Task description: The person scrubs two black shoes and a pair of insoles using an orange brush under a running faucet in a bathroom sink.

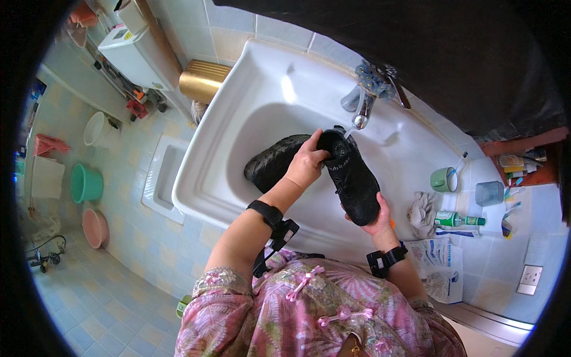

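I hold a black lace-up shoe (355,181) over the white sink (205,160), under the metal tap (361,116). A thin stream of water seems to run from the spout into the shoe's opening. My left hand (308,160) grips the shoe's collar, thumb and fingers closed on its edge. Around the toe, my right hand (379,215) is wrapped from beneath, its fingers partly hidden by the shoe. A second black shoe (270,163) lies in the basin with its ridged sole showing, partly behind my left hand.
On the right ledge are a green mug (443,179), a clear plastic cup (489,193), a crumpled grey cloth (422,214) and a green bottle (455,219). A squat toilet (162,178), a green basin (87,183) and a pink basin (95,228) are at left.
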A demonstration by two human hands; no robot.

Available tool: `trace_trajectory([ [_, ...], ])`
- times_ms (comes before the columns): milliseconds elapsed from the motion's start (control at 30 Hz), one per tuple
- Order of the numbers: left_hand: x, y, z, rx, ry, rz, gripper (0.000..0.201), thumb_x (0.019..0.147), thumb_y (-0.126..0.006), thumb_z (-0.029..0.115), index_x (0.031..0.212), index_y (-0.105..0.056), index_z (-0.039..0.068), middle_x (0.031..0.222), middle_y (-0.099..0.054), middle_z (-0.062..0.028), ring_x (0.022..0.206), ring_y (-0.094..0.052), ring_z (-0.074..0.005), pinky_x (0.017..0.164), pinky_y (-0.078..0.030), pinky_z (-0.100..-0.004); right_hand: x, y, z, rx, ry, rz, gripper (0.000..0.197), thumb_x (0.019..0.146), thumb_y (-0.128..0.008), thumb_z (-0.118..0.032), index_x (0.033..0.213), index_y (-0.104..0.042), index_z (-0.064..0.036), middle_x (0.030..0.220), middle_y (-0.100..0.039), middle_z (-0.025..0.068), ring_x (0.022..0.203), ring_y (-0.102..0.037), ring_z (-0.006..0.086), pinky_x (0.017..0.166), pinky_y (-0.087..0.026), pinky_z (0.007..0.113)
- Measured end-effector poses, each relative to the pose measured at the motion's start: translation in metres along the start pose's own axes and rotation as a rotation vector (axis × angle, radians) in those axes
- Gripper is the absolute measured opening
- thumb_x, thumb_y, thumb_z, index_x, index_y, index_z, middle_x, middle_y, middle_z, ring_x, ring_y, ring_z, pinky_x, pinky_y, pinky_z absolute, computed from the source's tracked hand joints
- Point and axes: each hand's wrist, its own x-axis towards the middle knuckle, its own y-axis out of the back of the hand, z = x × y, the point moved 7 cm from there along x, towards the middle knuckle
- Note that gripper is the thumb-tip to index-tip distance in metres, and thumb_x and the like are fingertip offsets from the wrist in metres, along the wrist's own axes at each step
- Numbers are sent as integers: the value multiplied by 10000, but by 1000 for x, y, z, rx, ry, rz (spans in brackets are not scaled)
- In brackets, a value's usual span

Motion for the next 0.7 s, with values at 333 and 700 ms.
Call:
trace_trajectory([
  [333,-7,7,33,95,-308,-43,337,591,-535,-18,918,-611,10,1023,-567,-145,1070,-469,-318,875,-401,-427,1,2,1,101,-14,75,654,699,-523,-517,1230,-419,-148,1172,-486,130,1017,-460,384,731,-399,450],
  [700,0,-31,6,164,250,-546,657,589,-590,661,787,-638,36,889,-579,-127,918,-528,-269,756,-421,-365,9,16,12,-41,34,140,623,706,-582,-413,1221,-420,-102,1158,-510,128,1026,-507,317,777,-440,531],
])
